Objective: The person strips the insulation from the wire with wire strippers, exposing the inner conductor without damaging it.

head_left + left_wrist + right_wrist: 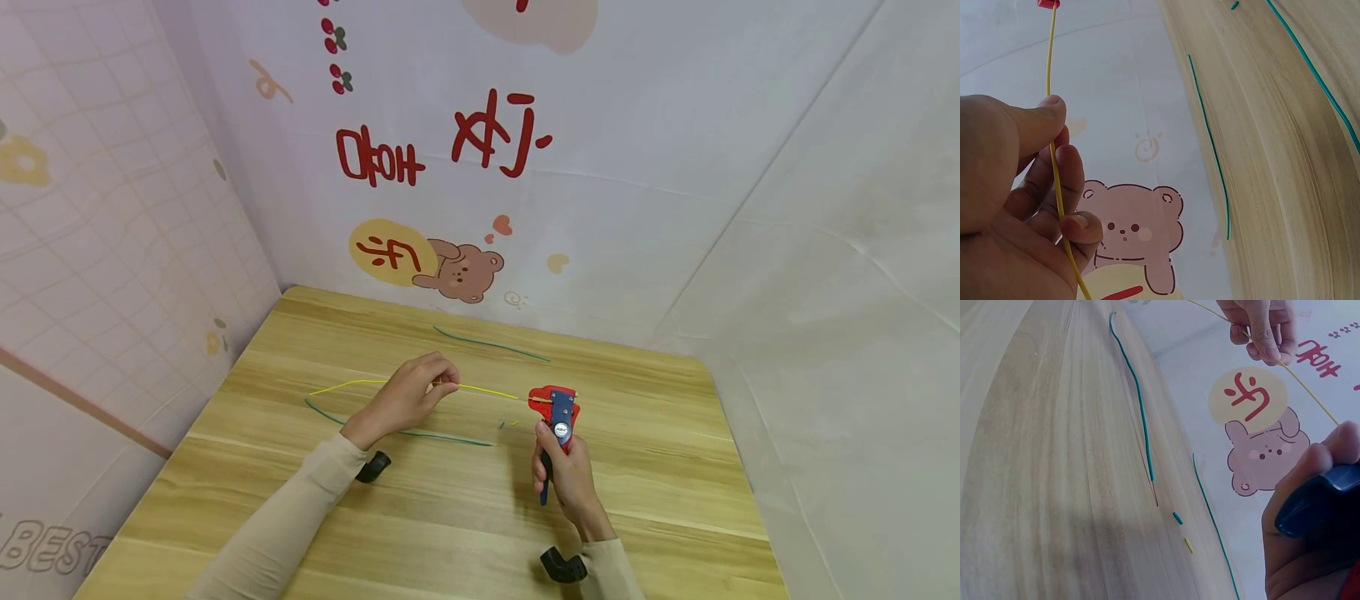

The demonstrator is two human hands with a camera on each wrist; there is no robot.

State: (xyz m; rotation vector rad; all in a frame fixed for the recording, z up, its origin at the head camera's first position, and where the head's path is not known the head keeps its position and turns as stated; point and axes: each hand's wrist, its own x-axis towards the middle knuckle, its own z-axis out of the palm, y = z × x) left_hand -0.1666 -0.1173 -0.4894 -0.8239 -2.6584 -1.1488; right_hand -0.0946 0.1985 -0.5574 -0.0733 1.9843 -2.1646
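From my seat I see the right hand wrapped round the handle of a red and blue wire stripper, thumb on the near side; how hard it squeezes, I can't tell. The tool is held up above the right half of the counter, its mouth turned toward the left edge, which I take as a way to meet the yellow wire head-on.

The left hand pinches that wire between thumb and forefinger, other fingers curled along it. I'd say this grip keeps the stretch to the tool straight; the wire's right end is at the mouth, its tail reaching toward the counter's left edge.

Farther out, a green scrap and a yellow scrap lie side by side, likely offcuts. The near green wire shows bare copper at one end. The far green wire runs near the counter's far edge, perhaps parked out of the way.
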